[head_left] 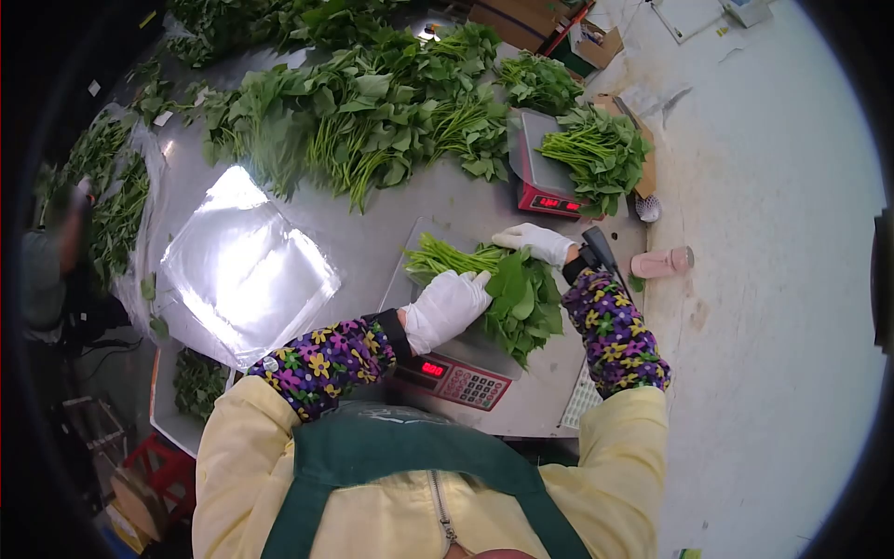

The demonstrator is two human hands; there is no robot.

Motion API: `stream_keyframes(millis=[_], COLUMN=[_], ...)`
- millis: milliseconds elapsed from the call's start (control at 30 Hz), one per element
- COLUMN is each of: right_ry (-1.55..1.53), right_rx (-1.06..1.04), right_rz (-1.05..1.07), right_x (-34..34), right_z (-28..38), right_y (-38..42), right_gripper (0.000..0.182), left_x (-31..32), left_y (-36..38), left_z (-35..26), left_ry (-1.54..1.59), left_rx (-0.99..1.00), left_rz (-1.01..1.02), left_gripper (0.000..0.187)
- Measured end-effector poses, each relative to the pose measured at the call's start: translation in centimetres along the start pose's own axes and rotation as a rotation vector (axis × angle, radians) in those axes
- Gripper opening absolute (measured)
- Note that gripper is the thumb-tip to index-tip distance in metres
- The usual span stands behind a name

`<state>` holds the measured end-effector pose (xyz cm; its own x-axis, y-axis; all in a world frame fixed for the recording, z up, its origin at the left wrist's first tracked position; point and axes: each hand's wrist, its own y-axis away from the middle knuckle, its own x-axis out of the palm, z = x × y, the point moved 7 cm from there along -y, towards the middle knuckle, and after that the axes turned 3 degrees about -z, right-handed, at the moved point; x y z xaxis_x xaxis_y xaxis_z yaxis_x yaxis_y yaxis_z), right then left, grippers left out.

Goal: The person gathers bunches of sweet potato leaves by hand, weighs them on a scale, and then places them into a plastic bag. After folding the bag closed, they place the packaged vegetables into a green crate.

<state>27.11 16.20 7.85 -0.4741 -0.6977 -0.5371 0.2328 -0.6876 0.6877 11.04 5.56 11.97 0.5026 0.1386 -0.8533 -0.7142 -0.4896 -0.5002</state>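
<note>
Mid-frame, the white-gloved left hand (448,307), fingers curled, and white-gloved right hand (535,242), fingers bent over the leaves, hold a bunch of green leafy stems (519,296) on the near red-and-silver scale (456,380); its red digits look like zeros. At upper right, another red-and-silver scale (548,168) bears more greens (599,154), its digits too small to read.

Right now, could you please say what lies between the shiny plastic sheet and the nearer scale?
The head view shows bare metal tabletop between the shiny plastic sheet and the nearer scale, the flowered left sleeve crossing lower down.
</note>
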Motion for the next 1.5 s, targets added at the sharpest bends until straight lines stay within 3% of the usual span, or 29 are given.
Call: stream_keyframes(millis=[67,100,167,200,300,367,433,500,567,633,667,767,833,867,900,933,967,1033,1100,1233,1333,1433,1500], right_ry=[-0.106,-0.108,-0.103,-0.107,0.128,0.215,0.39,0.55,0.749,0.892,0.838,0.581,0.386,0.326,0.31,0.371,0.433,0.469,0.699,0.735,0.831,0.854,0.694], right_rx=[0.002,0.012,-0.11,-0.041,-0.129,-0.063,-0.105,0.038,0.087,0.088,0.027,-0.036,-0.188,-0.209,-0.208,-0.163,-0.116,-0.082,0.047,0.169,0.231,0.198,0.09], right_rz=[0.001,0.006,0.103,0.155,0.114,0.064,-0.102,-0.164,-0.289,-0.515,-0.606,-0.648,-0.712,-0.712,-0.711,-0.687,-0.666,-0.675,-0.792,-0.777,-0.834,-0.921,-0.946], right_x=[0.1,0.1,0.5,1.2,2.5,4.0,6.6,8.6,9.7,10.1,10.3,8.3,7.8,7.7,7.8,7.9,8.2,9.4,10.7,14.1,15.5,14.9,14.2], right_z=[0.2,-0.2,1.5,1.9,5.1,7.8,4.4,5.2,6.1,5.7,5.7,3.6,2.8,1.8,1.7,1.9,2.3,3.4,4.5,5.2,6.1,5.2,3.7], right_y=[1.4,2.0,3.8,5.2,8.9,11.8,10.1,11.4,12.0,11.6,12.1,11.9,12.1,11.6,11.5,11.4,11.5,12.1,13.3,13.7,14.0,14.0,14.0], right_gripper=[0.072,0.072,0.076,0.082,0.086,0.106,0.122,0.14,0.141,0.125,0.111,0.099,0.1,0.1,0.1,0.099,0.098,0.099,0.107,0.114,0.116,0.11,0.1], left_x=[1.2,1.4,1.0,0.5,1.0,1.4,1.7,1.1,1.2,1.0,0.7,-8.7,-11.5,-12.2,-12.9,-10.8,-10.6,-9.0,-5.7,-3.7,-3.0,-3.6,-3.6], left_y=[-0.1,-0.1,-0.4,-0.6,-0.7,-0.7,-0.6,-0.6,-0.7,-0.3,0.2,3.9,8.7,12.3,16.3,21.5,25.1,30.7,33.6,34.1,34.1,33.5,32.9], left_z=[0.4,0.2,0.4,0.5,0.5,0.5,0.6,0.0,0.1,-0.2,-0.4,-1.3,1.9,4.3,6.9,10.9,13.1,16.0,17.1,16.2,16.7,16.7,16.2], left_ry=[0.08,0.092,0.129,0.166,0.153,0.165,0.177,0.209,0.191,0.159,0.108,0.217,0.429,0.431,0.765,0.405,0.217,0.036,0.016,-0.112,-0.027,0.085,0.128], left_rx=[-0.067,-0.069,-0.147,-0.201,-0.285,-0.3,-0.321,-0.237,-0.283,-0.205,-0.267,-0.168,-0.36,-0.453,-0.89,-0.854,-0.962,-1.082,-1.025,-0.866,-0.873,-0.89,-0.887], left_rz=[0.101,0.103,0.193,0.181,0.201,0.193,0.19,0.091,0.097,-0.038,0.059,-0.244,-0.09,-0.159,-0.003,-0.048,0.019,0.146,0.195,0.294,0.262,0.236,0.228], left_gripper=[0.032,0.032,0.016,0.005,0.006,0.008,0.009,0.011,0.01,0.012,0.013,0.033,0.041,0.04,0.035,0.029,0.024,0.021,0.019,0.018,0.017,0.018,0.018])
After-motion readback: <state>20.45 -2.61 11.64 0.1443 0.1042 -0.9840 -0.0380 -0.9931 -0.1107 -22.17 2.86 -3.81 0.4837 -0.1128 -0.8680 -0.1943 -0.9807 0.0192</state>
